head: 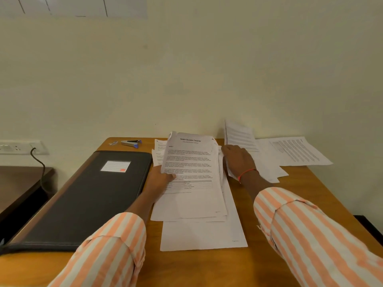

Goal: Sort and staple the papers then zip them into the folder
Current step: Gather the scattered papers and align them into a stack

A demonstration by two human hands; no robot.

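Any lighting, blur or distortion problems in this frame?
Head view: dim, warm, even light, no glare; wide-angle distortion bows the edges of the table and folder; the top sheet has a legible title but soft body text; the raised sheet looks blurred.

We see warm, even light, soft shadows — edges bow with the wide lens, print on the papers (192,162) blurs.

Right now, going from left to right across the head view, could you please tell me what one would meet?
wall socket → black folder → paper stack → right hand → loose sheets
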